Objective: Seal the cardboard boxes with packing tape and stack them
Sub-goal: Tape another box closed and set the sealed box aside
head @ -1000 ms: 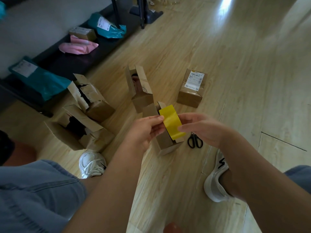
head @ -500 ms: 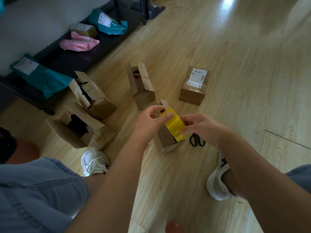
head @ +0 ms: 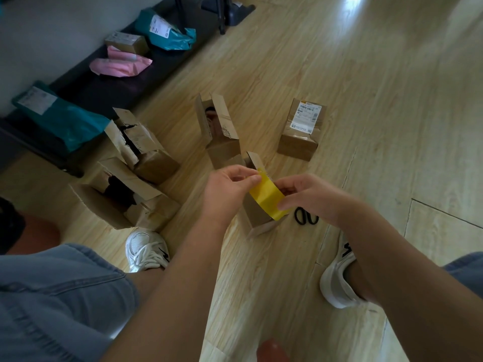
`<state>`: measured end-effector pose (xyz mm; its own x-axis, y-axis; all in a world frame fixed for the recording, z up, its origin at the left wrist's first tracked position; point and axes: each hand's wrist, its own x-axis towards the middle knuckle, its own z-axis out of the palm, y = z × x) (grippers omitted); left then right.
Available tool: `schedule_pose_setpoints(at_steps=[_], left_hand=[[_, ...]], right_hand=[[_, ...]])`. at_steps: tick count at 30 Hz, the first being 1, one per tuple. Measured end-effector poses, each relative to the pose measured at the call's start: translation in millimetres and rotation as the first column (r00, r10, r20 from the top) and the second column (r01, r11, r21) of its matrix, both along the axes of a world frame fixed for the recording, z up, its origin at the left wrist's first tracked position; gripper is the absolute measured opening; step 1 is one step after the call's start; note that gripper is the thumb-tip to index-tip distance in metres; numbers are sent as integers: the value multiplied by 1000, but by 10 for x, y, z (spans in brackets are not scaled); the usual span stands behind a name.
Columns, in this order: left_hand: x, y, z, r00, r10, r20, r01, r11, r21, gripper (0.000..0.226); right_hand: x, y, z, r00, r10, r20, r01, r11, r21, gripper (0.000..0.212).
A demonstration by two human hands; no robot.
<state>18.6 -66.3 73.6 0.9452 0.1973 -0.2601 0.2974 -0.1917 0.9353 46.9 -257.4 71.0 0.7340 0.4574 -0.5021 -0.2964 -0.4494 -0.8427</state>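
Observation:
A yellow strip of packing tape [head: 266, 197] stretches between my two hands above the wooden floor. My left hand [head: 230, 189] pinches its upper end, and my right hand [head: 311, 197] pinches its lower right edge. Directly behind the tape stands a small open cardboard box [head: 254, 212]. An open tall box [head: 220, 131] stands beyond it. A closed box with a white label [head: 302, 129] sits to the right. Two torn open boxes lie at the left, one [head: 141, 145] behind the other [head: 122, 197].
Black scissors [head: 305, 216] lie on the floor just right of the small box, under my right hand. My two white shoes [head: 146, 249] [head: 339, 278] flank the work spot. Teal [head: 60, 118] and pink [head: 120, 66] mailers and a small box [head: 126, 43] lie on a dark mat at the left.
Both hands have lowered the yellow tape closer to the small box. My left fingers shifted from flat along the tape's edge to pinching its upper end.

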Motion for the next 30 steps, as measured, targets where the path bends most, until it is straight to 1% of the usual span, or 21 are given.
schedule_pose_setpoints(at_steps=[3, 6, 8, 10, 15, 17, 19, 20, 21, 22, 23, 24, 25, 26, 27, 28, 30], left_hand=[[-3, 1, -10, 1000, -15, -9, 15, 1000, 16, 4], [4, 46, 7, 997, -39, -66, 41, 999, 26, 1], [17, 109, 2, 994, -46, -102, 47, 999, 8, 9], [34, 161, 5, 991, -64, -122, 61, 998, -28, 10], [42, 170, 17, 988, -137, -71, 128, 985, -119, 4], [30, 163, 11, 983, -169, -71, 157, 976, -151, 5], [26, 152, 18, 974, -218, -56, 207, 964, -165, 7], [28, 146, 31, 968, -246, -42, 235, 955, -181, 9], [32, 141, 50, 962, -270, -26, 260, 945, -197, 10], [36, 136, 73, 956, -293, -15, 283, 935, -212, 9], [41, 134, 94, 949, -316, -7, 307, 925, -226, 8], [46, 132, 111, 941, -339, -1, 329, 913, -241, 7], [51, 131, 121, 932, -364, 6, 353, 899, -261, 6], [52, 127, 129, 922, -387, 19, 376, 882, -284, 8], [47, 119, 132, 914, -404, 34, 394, 864, -313, 10], [41, 111, 135, 911, -409, 45, 398, 849, -349, 11], [35, 111, 132, 926, -375, 44, 358, 833, -421, 11]], right_hand=[[-1, 1, -13, 1000, 23, 14, -23, 999, -45, 42], [-7, -18, -1, 998, 56, 12, -56, 997, -56, 41], [-21, -38, 20, 997, 75, 20, -74, 996, -53, 40], [-20, -50, 33, 994, 100, 53, -97, 993, -65, 37], [7, -60, 58, 951, 245, 189, -182, 936, -301, 37], [31, -115, 61, 942, 286, 175, -218, 919, -328, 36], [50, -184, 77, 945, 313, 98, -275, 919, -282, 36], [57, -214, 94, 962, 265, 60, -248, 947, -204, 39], [66, -239, 116, 987, 156, 33, -152, 983, -104, 38], [84, -264, 116, 1000, 9, 16, -9, 1000, -15, 35], [99, -286, 111, 992, -122, 25, 121, 992, 23, 33], [113, -301, 93, 981, -188, 50, 189, 982, 2, 37], [109, -298, 92, 984, -172, 51, 174, 984, -36, 46], [90, -278, 74, 995, -99, 10, 100, 994, -42, 53], [61, -244, 49, 999, -10, -50, 9, 1000, -12, 55], [34, -211, 15, 992, 56, -110, -52, 998, 39, 52], [-4, -154, -22, 978, 87, -191, -62, 989, 133, 37]])
